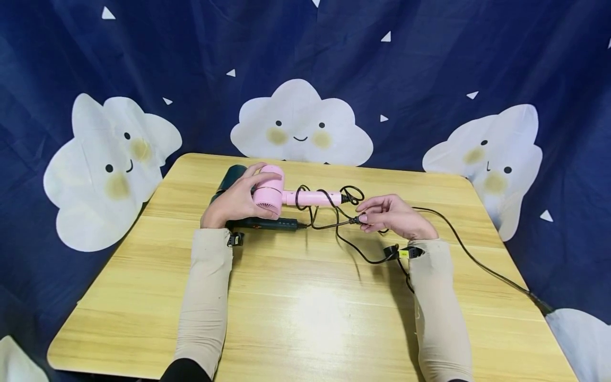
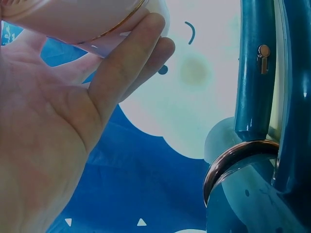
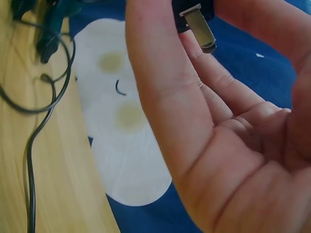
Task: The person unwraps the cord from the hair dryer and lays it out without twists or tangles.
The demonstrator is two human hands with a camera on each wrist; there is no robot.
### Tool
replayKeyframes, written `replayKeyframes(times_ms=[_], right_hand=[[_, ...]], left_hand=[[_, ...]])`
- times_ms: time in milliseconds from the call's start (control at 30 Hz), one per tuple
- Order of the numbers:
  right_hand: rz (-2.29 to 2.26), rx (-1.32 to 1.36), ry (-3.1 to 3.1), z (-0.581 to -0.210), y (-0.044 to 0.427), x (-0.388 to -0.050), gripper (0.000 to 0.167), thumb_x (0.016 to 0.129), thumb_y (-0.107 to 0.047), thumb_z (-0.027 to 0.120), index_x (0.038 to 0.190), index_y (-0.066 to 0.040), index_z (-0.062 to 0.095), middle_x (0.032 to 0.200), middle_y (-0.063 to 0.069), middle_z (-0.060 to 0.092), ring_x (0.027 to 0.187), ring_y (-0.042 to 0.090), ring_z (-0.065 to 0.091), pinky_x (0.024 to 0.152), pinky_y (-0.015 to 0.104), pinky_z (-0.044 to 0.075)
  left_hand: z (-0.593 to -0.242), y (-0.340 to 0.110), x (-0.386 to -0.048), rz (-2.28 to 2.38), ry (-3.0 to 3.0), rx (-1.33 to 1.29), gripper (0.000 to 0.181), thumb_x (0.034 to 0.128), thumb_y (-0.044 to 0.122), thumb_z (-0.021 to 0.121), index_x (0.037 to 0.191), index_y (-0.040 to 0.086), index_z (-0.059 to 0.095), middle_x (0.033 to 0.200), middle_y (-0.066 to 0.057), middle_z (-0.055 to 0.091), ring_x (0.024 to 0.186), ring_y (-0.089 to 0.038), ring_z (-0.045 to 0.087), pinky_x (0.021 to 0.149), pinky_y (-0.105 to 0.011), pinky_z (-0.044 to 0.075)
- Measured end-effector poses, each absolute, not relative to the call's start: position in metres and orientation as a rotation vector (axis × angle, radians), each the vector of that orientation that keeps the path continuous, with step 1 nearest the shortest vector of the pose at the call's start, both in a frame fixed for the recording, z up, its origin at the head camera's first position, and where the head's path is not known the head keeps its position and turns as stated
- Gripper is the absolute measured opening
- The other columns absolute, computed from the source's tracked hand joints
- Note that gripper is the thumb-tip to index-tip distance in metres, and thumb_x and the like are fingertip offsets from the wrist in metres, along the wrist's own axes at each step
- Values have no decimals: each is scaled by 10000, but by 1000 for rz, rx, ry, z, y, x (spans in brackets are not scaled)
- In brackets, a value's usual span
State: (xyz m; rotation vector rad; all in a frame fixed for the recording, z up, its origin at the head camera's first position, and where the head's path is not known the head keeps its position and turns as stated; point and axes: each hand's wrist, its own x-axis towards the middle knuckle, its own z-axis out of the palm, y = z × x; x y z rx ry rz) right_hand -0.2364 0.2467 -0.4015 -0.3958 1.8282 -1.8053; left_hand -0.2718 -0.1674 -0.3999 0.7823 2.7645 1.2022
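In the head view my left hand (image 1: 236, 199) grips the head of a pink hair dryer (image 1: 310, 198), fingers over its top and thumb below. The dryer's handle points right, with black cord looped about it. My right hand (image 1: 398, 216) pinches a black plug (image 1: 354, 219) between thumb and fingers; in the right wrist view a flat metal prong (image 3: 200, 30) sticks out of it. Beside and partly behind the left hand lies a dark green hair dryer (image 1: 274, 224). The left wrist view shows the green dryer (image 2: 253, 92) with a copper-coloured switch and ring.
A wooden table (image 1: 286, 318) carries everything. Loose black cord (image 1: 363, 255) hangs between the hands, and another length of cord (image 1: 458, 239) runs to the right edge. Behind stands a dark blue curtain (image 1: 191, 42) printed with smiling clouds.
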Motion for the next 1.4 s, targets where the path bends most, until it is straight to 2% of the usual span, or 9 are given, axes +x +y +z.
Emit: replayKeyframes(times_ms=[233,467,600,733,900,1000,1100,1267,1400], right_hand=[[-1752,-295,1904,-409,247,-242,335,942,31,702,1232,163,599,967,40,780,867,198,785,857,383,631],[-1745,-252,1938,-411,248,-243,229,959,68,645,1187,75,622,968,65,741,799,188,772,772,332,642],[-1768,-221,1961,-412,247,-243,276,954,82,637,1226,94,587,1011,89,723,838,186,769,794,308,637],[-1779,-184,1998,-413,246,-244,301,978,19,651,1246,118,557,1021,63,731,860,161,762,824,312,634],[-1841,-93,1999,-413,242,-245,179,1024,-120,649,1131,23,637,960,13,723,801,140,755,820,300,632],[-1885,-44,1988,-414,241,-247,112,1027,-114,641,1079,-18,664,940,6,724,772,143,754,801,280,631],[-1890,-21,1987,-416,242,-248,123,1027,-76,623,1116,8,639,946,-2,729,772,141,756,800,266,628],[-1873,-5,2002,-415,242,-249,298,1029,-54,604,1267,117,552,970,-14,739,806,127,755,824,242,617],[-1895,40,1990,-415,243,-250,319,1022,-31,602,1283,137,529,976,-1,724,821,137,754,859,250,611]], left_hand=[[-400,-168,-272,1195,2770,782,967,591,403,1022,1449,337,581,1672,11,285,1335,-292,465,1005,-506,514],[-400,-167,-271,1204,2765,802,964,592,401,1022,1447,339,582,1663,18,297,1347,-291,450,1016,-508,506],[-400,-167,-271,1205,2760,811,959,597,394,1021,1447,335,582,1659,17,299,1347,-285,454,1037,-509,494],[-399,-166,-271,1204,2755,809,956,597,385,1022,1445,334,582,1664,5,292,1352,-289,454,1061,-518,480],[-398,-164,-270,1187,2756,812,969,598,388,1020,1456,323,575,1675,-15,277,1371,-312,437,1067,-540,470],[-397,-163,-270,1177,2752,825,969,603,399,1016,1461,314,573,1674,-17,273,1384,-321,424,1068,-548,467],[-397,-163,-270,1178,2747,837,962,605,404,1014,1457,311,577,1669,-14,279,1380,-319,426,1068,-546,466],[-397,-162,-270,1187,2748,843,945,607,380,1016,1446,318,585,1666,3,287,1379,-307,424,1072,-548,455],[-397,-162,-270,1181,2749,858,935,613,380,1014,1442,322,585,1665,0,289,1374,-306,429,1070,-544,453]])
